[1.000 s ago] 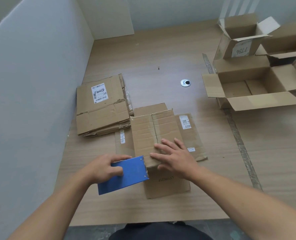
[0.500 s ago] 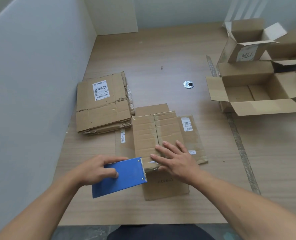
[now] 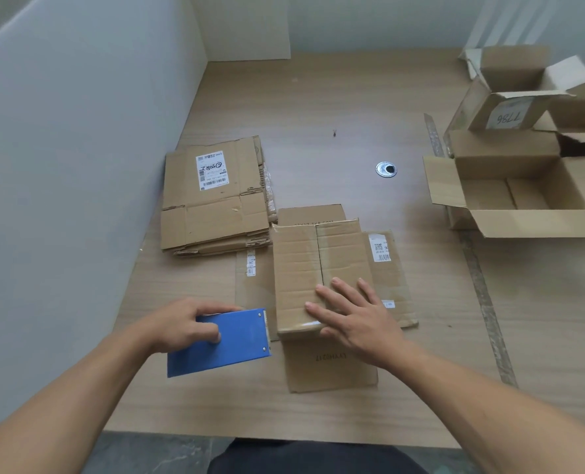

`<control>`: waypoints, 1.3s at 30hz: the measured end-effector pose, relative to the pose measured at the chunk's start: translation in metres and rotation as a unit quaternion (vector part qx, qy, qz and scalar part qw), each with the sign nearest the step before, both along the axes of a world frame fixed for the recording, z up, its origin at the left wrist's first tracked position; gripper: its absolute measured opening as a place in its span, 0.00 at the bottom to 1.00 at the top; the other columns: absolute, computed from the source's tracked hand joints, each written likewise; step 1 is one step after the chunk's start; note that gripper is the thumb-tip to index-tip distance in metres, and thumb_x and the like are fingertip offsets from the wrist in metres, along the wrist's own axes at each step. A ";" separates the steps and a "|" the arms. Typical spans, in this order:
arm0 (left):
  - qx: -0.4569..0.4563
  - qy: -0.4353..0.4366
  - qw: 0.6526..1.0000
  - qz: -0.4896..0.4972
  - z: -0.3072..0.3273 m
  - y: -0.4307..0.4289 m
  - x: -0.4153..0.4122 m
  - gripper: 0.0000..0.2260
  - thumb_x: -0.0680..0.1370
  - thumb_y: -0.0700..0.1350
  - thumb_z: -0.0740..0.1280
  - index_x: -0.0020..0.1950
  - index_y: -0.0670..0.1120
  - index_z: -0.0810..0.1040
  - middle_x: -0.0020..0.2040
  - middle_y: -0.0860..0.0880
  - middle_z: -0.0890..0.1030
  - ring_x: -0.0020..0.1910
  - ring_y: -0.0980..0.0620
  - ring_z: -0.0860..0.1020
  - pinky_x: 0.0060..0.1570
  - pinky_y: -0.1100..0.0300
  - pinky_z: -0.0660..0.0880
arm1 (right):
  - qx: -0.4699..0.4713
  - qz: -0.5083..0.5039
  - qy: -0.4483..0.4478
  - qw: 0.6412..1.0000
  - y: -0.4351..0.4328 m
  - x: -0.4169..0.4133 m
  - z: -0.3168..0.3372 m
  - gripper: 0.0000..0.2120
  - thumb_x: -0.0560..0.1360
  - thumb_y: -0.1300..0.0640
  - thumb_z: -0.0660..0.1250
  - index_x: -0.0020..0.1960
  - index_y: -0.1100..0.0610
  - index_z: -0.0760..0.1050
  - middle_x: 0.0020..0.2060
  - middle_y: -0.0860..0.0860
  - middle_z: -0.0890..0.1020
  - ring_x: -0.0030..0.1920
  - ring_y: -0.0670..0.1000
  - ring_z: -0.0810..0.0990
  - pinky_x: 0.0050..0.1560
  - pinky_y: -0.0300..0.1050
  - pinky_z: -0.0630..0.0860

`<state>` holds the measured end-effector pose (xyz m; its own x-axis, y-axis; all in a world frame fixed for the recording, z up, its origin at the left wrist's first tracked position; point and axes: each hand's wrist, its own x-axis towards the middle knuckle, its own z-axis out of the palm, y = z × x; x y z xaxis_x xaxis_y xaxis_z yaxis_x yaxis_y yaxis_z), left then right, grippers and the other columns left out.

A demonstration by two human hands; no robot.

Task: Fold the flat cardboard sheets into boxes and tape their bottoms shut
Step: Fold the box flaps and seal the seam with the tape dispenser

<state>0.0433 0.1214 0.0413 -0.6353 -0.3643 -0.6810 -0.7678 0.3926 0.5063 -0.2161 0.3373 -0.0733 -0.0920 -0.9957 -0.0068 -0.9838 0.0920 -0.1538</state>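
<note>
**A:** Cardboard, head view. Lying where?

**B:** Mid-table (image 3: 318, 97), folded into a box (image 3: 304, 265), bottom up, with flaps splayed flat around it, under the right hand (image 3: 356, 319).

**A:** Gripping?

**B:** No, pressing flat on top with straight fingers, holding nothing. Left hand (image 3: 185, 323) wrapped round the blue tape dispenser (image 3: 229, 343), just beside the box's near left corner.

**A:** Done so far?

**B:** Apparently taped along the centre seam and over the near edge. Plus open boxes (image 3: 510, 186) standing far right, already folded.

**A:** Left to do?

**B:** Likely smoothing down, then working through the stack of flat sheets (image 3: 212, 200) by the left wall.
</note>
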 end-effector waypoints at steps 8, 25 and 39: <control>-0.020 -0.010 1.000 -0.005 -0.018 0.003 -0.009 0.24 0.64 0.53 0.63 0.56 0.74 0.77 0.56 0.63 0.81 0.55 0.59 0.77 0.59 0.56 0.73 | 0.014 -0.005 -0.011 1.000 -0.001 0.000 0.006 0.22 0.79 0.35 0.49 0.72 0.34 0.63 0.72 0.44 0.72 0.72 0.52 0.70 0.68 0.59 0.58; -0.272 -0.060 0.959 -0.046 -0.040 0.015 -0.005 0.26 0.76 0.52 0.62 0.74 0.63 0.66 0.61 0.54 0.80 0.56 0.49 0.77 0.51 0.54 0.76 | 0.049 -0.011 -0.002 0.999 -0.001 0.008 0.012 0.21 0.79 0.37 0.52 0.71 0.34 0.63 0.71 0.45 0.73 0.72 0.53 0.70 0.70 0.61 0.58; -0.334 -0.066 0.930 0.138 -0.087 0.065 0.027 0.31 0.83 0.48 0.58 0.82 0.53 0.46 0.46 0.51 0.71 0.41 0.51 0.72 0.38 0.57 0.67 | 0.059 -0.061 0.038 0.996 -0.017 0.046 0.017 0.23 0.74 0.41 0.64 0.68 0.39 0.70 0.61 0.61 0.75 0.62 0.70 0.74 0.53 0.82 0.67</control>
<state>0.0701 0.1862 -0.0454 -0.3813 -0.8710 -0.3097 -0.9244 0.3642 0.1139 -0.1697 0.3202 -0.0560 -0.2178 -0.9695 -0.1122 -0.9724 0.2254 -0.0607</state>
